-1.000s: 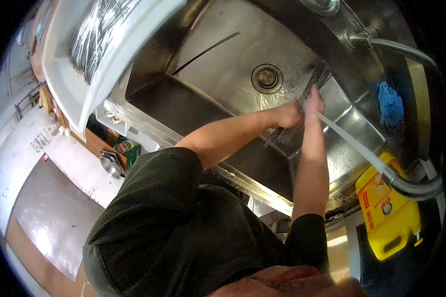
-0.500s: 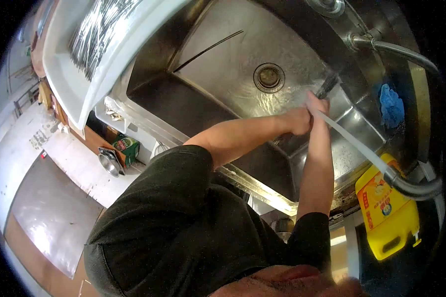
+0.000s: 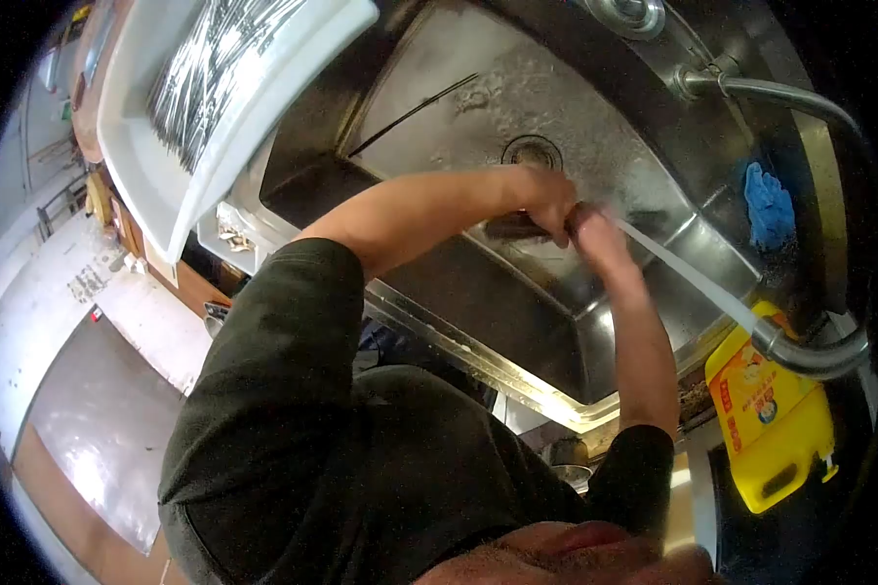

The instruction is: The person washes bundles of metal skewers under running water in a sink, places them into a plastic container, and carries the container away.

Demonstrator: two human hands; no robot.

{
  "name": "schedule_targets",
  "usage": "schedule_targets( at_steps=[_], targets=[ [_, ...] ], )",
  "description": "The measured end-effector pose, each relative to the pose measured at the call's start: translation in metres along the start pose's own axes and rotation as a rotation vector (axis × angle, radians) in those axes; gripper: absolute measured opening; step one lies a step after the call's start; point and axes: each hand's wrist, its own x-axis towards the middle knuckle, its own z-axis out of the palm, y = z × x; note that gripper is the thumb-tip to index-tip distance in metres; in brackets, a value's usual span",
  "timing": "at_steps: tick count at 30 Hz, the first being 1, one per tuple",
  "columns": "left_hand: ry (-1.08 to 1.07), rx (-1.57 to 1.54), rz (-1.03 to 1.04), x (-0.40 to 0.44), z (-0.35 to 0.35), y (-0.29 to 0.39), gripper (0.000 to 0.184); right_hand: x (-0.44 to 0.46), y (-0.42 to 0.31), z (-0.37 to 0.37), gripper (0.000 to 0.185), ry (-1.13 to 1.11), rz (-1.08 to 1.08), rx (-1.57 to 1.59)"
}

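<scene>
Holding a dark bundle (image 3: 512,227) in the sink (image 3: 488,322), just 6 o'clock of the drain (image 3: 533,149); my left hand (image 3: 544,198) curled tight around it, right hand (image 3: 603,242) alongside at 4 o'clock, can't tell its grip. Water stream (image 3: 686,271) comes from 4 o'clock; loose stick (image 3: 415,114) at drain's 10 o'clock.

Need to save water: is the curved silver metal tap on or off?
On: a whitish water stream runs from the tap toward the right hand.

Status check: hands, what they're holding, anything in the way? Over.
Left hand and right hand closed on dark bundle, mostly hidden. Water stream at right hand. Dark stick apart on sink floor. Nothing visibly blocking.
</scene>
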Motion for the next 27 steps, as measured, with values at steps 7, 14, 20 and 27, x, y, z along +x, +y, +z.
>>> schedule_targets(
  at_steps=[7,14,20,27],
  targets=[
    [-0.009,-1.819,0.078,0.069,0.11,-0.02,0.02,0.027,0.023,-0.01,0.005,0.287,-0.46,-0.199],
    [0.126,-1.779,0.028,0.082,0.103,0.008,0.017,0.003,0.016,-0.03,0.031,0.551,0.089,-0.37],
    [0.627,-0.678,-0.293,0.093,0.114,0.042,0.051,0.008,0.042,0.037,0.045,0.567,1.051,0.764],
    [0.288,-1.468,0.258,0.086,0.112,0.014,0.035,0.016,0.013,0.012,0.033,0.962,1.133,1.329]
  ],
)
